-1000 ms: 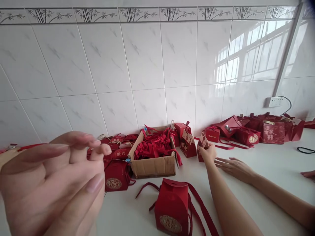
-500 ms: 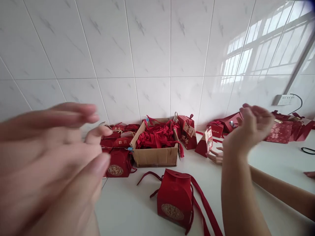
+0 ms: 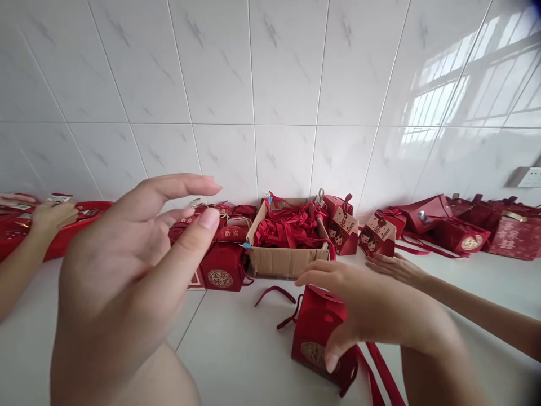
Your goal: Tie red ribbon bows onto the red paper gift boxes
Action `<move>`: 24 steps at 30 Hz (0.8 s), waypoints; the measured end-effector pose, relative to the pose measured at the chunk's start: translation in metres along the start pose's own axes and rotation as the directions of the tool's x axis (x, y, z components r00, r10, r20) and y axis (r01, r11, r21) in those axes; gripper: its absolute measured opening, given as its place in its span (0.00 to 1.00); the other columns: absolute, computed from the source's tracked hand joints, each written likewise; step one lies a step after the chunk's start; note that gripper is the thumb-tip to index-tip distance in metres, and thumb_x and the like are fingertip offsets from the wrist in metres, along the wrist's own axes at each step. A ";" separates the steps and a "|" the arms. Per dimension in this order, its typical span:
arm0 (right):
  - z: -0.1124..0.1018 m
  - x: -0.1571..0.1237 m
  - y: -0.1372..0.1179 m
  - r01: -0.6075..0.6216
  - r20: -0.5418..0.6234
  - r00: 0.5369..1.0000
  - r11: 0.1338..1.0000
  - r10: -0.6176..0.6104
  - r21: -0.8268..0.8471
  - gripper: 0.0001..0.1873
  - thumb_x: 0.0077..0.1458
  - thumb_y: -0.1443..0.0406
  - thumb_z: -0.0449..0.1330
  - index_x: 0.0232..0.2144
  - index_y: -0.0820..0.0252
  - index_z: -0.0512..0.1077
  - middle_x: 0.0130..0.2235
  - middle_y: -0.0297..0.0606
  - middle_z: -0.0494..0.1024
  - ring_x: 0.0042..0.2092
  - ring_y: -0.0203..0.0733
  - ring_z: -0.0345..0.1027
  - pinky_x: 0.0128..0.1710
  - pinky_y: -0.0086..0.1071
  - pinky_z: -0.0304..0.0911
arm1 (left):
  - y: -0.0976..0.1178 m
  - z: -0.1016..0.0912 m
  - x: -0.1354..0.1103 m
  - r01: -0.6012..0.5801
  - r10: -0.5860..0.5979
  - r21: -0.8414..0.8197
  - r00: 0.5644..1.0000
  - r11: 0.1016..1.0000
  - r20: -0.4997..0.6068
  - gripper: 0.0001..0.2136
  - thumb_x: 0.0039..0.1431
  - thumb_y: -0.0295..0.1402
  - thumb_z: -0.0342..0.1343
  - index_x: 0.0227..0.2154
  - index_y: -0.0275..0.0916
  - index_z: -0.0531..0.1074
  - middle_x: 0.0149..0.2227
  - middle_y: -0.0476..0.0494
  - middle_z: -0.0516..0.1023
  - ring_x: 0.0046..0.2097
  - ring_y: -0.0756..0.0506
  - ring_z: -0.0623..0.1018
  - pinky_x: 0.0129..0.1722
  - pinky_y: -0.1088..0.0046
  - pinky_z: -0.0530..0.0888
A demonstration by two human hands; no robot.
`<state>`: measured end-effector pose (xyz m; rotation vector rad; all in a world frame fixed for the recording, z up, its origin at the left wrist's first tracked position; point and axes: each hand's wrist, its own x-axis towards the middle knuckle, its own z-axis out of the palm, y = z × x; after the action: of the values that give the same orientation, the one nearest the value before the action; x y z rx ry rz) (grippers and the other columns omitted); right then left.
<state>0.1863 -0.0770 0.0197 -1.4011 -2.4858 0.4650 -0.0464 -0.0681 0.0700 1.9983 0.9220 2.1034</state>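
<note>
My left hand [image 3: 127, 282] is raised close to the camera on the left, fingers curved and apart from the thumb, with nothing between them. In front of me on the white counter stands a red gift box [image 3: 315, 330] with a round gold emblem and dark red ribbons trailing from it. Across its upper right side reaches my right hand [image 3: 359, 304], fingers over the top and thumb in front. Its fingers are spread, and whether they touch the box I cannot tell. Part of the box is hidden behind that hand.
Behind the box is a cardboard carton [image 3: 281, 262] of red ribbons. Several red boxes [image 3: 222, 276] are stacked left of it. At right, another person's hand [image 3: 397, 268] touches a small card-fronted box [image 3: 377, 234]. At far left, another person's hand [image 3: 54, 217] is over a red basin [image 3: 59, 242].
My right hand has come down and left to the red box. My left hand has shifted right and its fingers show more clearly. The view has turned slightly left.
</note>
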 end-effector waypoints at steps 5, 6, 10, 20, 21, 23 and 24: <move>0.013 0.028 -0.004 -0.061 0.251 0.965 0.994 0.081 -0.087 0.33 0.33 0.59 0.71 0.45 0.53 0.70 0.48 0.37 0.70 0.44 0.48 0.67 0.33 0.30 0.60 | -0.005 -0.011 0.001 0.074 -0.100 0.190 0.986 0.979 0.135 0.07 0.56 0.39 0.58 0.35 0.45 0.76 0.32 0.51 0.78 0.34 0.46 0.76 0.31 0.72 0.71; 0.015 0.030 -0.004 -0.084 0.263 0.958 0.990 0.112 -0.116 0.30 0.33 0.60 0.70 0.43 0.54 0.70 0.47 0.36 0.70 0.42 0.47 0.68 0.30 0.29 0.58 | -0.009 -0.014 0.002 0.086 -0.146 0.242 0.960 0.967 0.239 0.08 0.57 0.41 0.56 0.34 0.45 0.76 0.30 0.51 0.78 0.32 0.47 0.76 0.28 0.74 0.71; 0.015 0.031 -0.001 -0.160 0.271 0.941 0.973 0.201 -0.164 0.21 0.36 0.63 0.67 0.36 0.55 0.70 0.41 0.34 0.72 0.36 0.43 0.67 0.25 0.28 0.53 | -0.028 -0.012 0.005 0.085 -0.449 0.501 0.590 0.861 0.671 0.14 0.58 0.46 0.50 0.39 0.47 0.74 0.24 0.52 0.76 0.24 0.48 0.74 0.20 0.75 0.65; -0.002 0.015 0.006 -0.162 0.109 0.979 0.982 0.172 -0.095 0.07 0.40 0.72 0.58 0.25 0.57 0.71 0.31 0.35 0.75 0.28 0.37 0.64 0.21 0.28 0.53 | -0.063 0.092 -0.016 -0.190 -0.642 0.616 -0.151 0.765 0.751 0.13 0.52 0.33 0.50 0.39 0.39 0.73 0.30 0.42 0.80 0.26 0.46 0.73 0.24 0.72 0.66; -0.004 0.012 0.006 -0.157 0.104 0.981 0.984 0.166 -0.088 0.07 0.41 0.73 0.58 0.24 0.57 0.71 0.30 0.34 0.75 0.28 0.37 0.65 0.22 0.28 0.54 | -0.066 0.101 -0.023 -0.196 -0.640 0.610 -0.184 0.768 0.746 0.13 0.51 0.32 0.52 0.40 0.38 0.73 0.28 0.41 0.79 0.25 0.46 0.73 0.25 0.71 0.67; -0.008 0.006 0.007 -0.172 0.086 0.980 0.981 0.179 -0.086 0.07 0.42 0.74 0.56 0.22 0.57 0.70 0.29 0.33 0.75 0.29 0.37 0.66 0.24 0.28 0.56 | -0.072 0.115 -0.036 -0.202 -0.630 0.597 -0.222 0.777 0.744 0.13 0.48 0.30 0.55 0.38 0.37 0.74 0.26 0.42 0.78 0.24 0.46 0.72 0.26 0.70 0.68; -0.011 0.002 0.007 -0.190 0.065 0.978 0.978 0.196 -0.085 0.08 0.42 0.74 0.56 0.22 0.57 0.69 0.29 0.33 0.76 0.30 0.38 0.67 0.25 0.28 0.57 | -0.075 0.121 -0.041 -0.206 -0.628 0.593 -0.244 0.778 0.739 0.12 0.46 0.29 0.56 0.36 0.37 0.74 0.25 0.43 0.78 0.24 0.46 0.73 0.26 0.70 0.69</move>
<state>0.1945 -0.0700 0.0267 -1.6957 -2.4598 0.4693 0.0473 0.0162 -0.0074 2.3466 1.2311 -0.5915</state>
